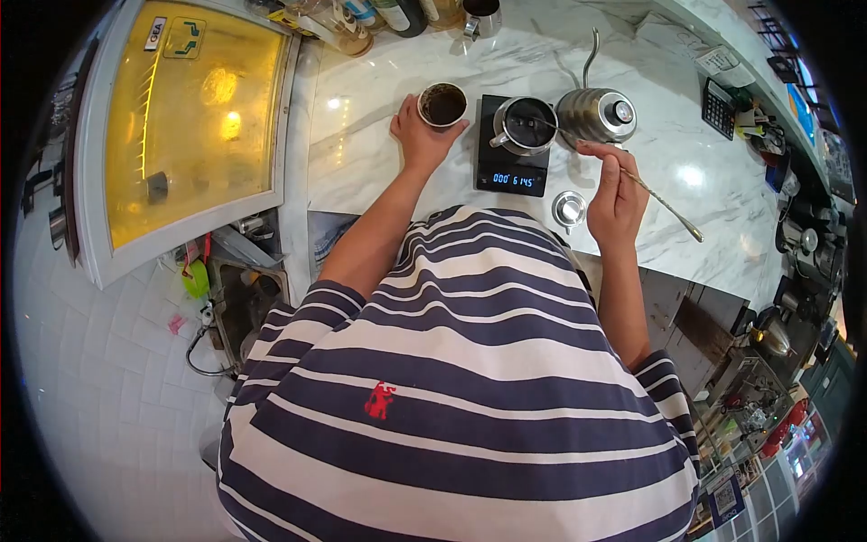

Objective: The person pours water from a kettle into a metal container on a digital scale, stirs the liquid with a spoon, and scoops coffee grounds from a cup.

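Note:
My left hand is wrapped round a white cup with dark brown contents, above the counter. My right hand grips a long thin bar spoon. One end of the spoon reaches left over the metal cup, which holds dark liquid; I cannot tell how deep it goes. That cup stands on a black digital scale with lit blue digits. Close to my right hand, a steel gooseneck kettle rests on the marble counter. A small round metal piece lies near the front edge.
Several bottles and a metal jug line the back of the counter. A calculator lies at the right. On the left stands a yellow-lit glass-fronted unit, with a sink below it.

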`<state>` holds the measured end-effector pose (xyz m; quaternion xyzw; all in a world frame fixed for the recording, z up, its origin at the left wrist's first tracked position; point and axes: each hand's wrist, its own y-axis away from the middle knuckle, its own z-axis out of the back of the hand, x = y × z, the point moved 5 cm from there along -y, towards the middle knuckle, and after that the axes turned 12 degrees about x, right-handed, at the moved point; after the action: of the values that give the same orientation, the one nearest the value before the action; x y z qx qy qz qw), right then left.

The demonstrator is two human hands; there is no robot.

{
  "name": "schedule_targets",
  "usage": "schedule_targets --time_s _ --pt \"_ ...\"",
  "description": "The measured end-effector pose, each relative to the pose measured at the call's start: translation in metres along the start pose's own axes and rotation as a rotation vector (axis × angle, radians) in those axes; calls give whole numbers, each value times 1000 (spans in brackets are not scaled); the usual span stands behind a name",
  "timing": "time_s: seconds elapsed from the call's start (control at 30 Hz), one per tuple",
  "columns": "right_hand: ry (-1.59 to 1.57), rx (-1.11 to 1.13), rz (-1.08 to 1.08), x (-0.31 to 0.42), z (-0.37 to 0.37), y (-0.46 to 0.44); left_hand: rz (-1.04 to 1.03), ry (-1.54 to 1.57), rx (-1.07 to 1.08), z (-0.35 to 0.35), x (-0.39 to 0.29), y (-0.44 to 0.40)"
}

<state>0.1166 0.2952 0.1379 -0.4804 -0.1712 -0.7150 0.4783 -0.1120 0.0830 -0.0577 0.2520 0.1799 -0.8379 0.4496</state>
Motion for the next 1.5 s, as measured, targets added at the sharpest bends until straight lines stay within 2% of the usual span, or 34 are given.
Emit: schedule_targets --time_s 0.13,0.23,0.33,0.43,0.53,0.57,0.67,0.8,1.07,1.2,1.3,1.5 --pt "53 -4 17 3 0 -2 29 -25 -21 9 2 15" --pt "71 42 -105 2 6 3 -36 -130 -59 17 0 30" --pt "34 -11 75 5 4 3 -48 -224 -9 21 2 40" --pt "61 25 86 8 -4 0 -42 -255 -2 22 -1 41" --pt "93 42 -52 10 -3 -1 -44 -255 0 23 -1 41" --pt "118 8 -25 8 -1 -1 -45 -257 -3 24 -1 41" --pt "127 43 -121 6 8 4 -58 -255 -11 23 -1 41" --pt "98 3 33 12 -1 8 -70 -250 -29 23 -2 41" --pt "160 -23 -42 13 1 3 -79 -245 -15 23 4 42" --pt "195 42 -60 17 1 8 -93 -239 -19 23 5 43" --pt "164 -4 93 24 -11 -1 -101 -245 -17 22 6 43" --pt "200 8 -35 25 -1 -8 -110 -260 15 23 13 47"
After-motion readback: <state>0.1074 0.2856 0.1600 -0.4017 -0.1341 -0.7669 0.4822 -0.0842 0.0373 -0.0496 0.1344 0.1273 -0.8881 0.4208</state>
